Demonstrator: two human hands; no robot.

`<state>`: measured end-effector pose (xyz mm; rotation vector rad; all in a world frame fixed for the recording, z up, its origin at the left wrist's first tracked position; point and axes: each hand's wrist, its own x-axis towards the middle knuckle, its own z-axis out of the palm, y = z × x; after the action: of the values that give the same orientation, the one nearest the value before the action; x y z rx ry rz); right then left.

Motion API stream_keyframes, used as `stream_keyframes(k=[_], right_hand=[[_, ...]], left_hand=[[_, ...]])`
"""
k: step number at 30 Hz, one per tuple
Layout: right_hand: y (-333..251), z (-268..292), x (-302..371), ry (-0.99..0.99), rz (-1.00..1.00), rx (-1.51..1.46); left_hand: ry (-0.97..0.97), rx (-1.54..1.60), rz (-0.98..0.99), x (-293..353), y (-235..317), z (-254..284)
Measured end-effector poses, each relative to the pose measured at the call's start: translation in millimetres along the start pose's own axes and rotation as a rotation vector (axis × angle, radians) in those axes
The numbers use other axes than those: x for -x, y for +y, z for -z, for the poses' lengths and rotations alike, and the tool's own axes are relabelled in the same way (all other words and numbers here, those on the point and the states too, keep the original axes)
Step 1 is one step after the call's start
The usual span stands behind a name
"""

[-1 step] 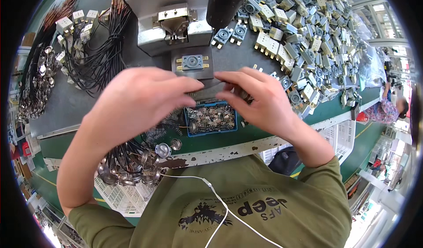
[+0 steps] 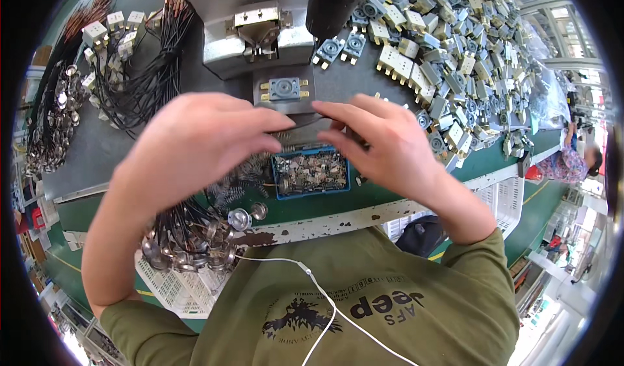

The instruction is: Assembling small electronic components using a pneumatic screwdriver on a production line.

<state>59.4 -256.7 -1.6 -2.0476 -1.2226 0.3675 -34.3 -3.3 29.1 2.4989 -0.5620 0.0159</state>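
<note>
My left hand [image 2: 198, 142] hovers at the near left of a small metal block [image 2: 298, 105]. Its thumb and index finger are apart, with nothing visible between them; the other fingers are hidden and the hand is slightly blurred. At the block's right corner my right hand [image 2: 383, 138] has its fingers curled around something dark, mostly hidden. On the block lies a grey switch housing [image 2: 284, 89] with brass terminals on both sides. Directly behind it stands a metal press tool [image 2: 258, 31]. Below my hands a blue tray [image 2: 313, 196] holds many small metal parts.
Similar housings [image 2: 448, 61] are heaped at the right. Bundled black cables [image 2: 170, 61] with white connector blocks lie at the left, and loose springs [image 2: 237, 181] beside the tray. Round metal caps [image 2: 188, 252] hang over the bench edge [image 2: 338, 226]. Another person [image 2: 572, 164] is far right.
Both hands have shifted very slightly left. The housing on the block appears in nearly the same place.
</note>
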Motion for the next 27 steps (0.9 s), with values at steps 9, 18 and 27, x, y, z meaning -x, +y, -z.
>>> stream_keyframes(k=[9, 18, 27], right_hand=[[12.3, -7.0, -22.8, -0.057, 0.244, -0.277], [15.1, -11.0, -2.4, -0.121, -0.11, -0.445], [7.8, -25.9, -17.5, -0.222, -0.269, -1.054]], left_hand=[[0.023, -0.062, 0.137, 33.9, -32.8, 4.5], [0.169, -0.134, -0.044, 13.7, -1.3, 0.7], [0.159, -0.139, -0.009, 13.2, 1.4, 20.2]])
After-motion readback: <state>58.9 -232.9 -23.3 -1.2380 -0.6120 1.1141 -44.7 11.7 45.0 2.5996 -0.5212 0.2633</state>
